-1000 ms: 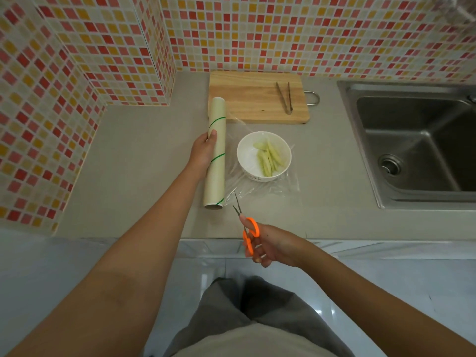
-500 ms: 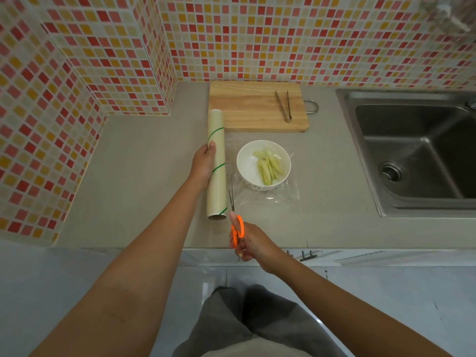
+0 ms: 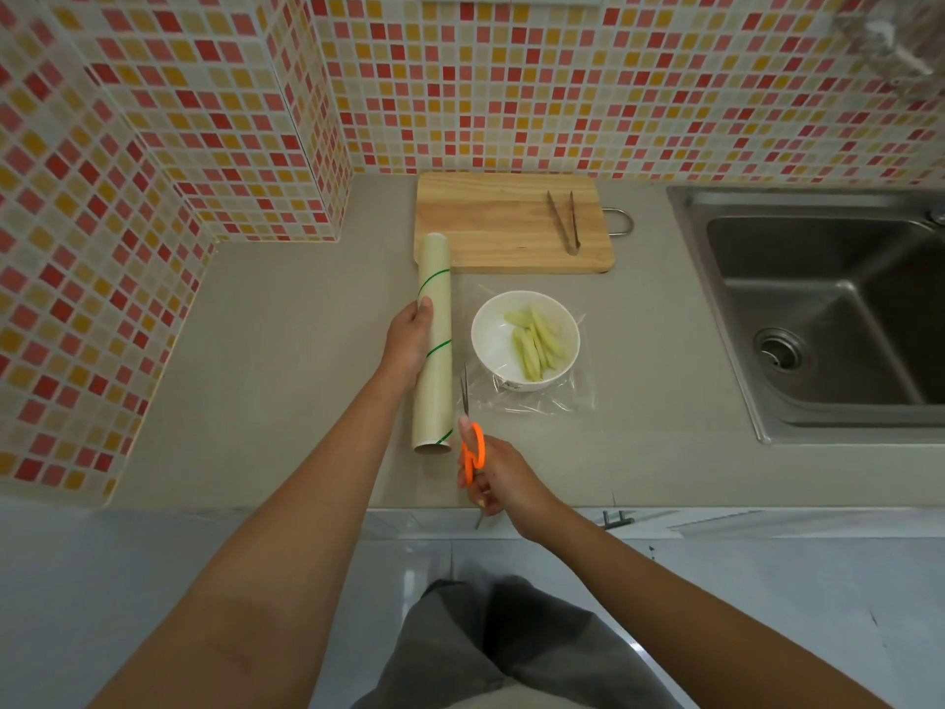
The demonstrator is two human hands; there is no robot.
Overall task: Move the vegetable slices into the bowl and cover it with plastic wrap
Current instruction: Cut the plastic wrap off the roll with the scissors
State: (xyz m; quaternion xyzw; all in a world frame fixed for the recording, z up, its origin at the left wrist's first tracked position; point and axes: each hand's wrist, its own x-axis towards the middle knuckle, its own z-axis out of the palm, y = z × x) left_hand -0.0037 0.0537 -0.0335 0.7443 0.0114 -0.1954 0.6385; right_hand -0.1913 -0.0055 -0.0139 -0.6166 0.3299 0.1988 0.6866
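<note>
The plastic wrap roll (image 3: 434, 345) lies at frame centre, long axis running top to bottom. The left hand (image 3: 409, 340) grips its left flank. The right hand (image 3: 498, 478) clenches the orange scissors (image 3: 470, 432); blades point up-frame, parallel to the roll, just right of it. The film (image 3: 532, 399) drapes rightward over the bowl (image 3: 525, 340) containing the vegetable slices (image 3: 534, 345). The cut probably runs along this gap.

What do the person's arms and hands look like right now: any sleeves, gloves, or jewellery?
Both arms are bare from the bottom edge of the view to the wrists, with no sleeves showing. The left hand and right hand wear no gloves, and no watch, bracelet or ring is visible. Below, the person wears grey trousers.
</note>
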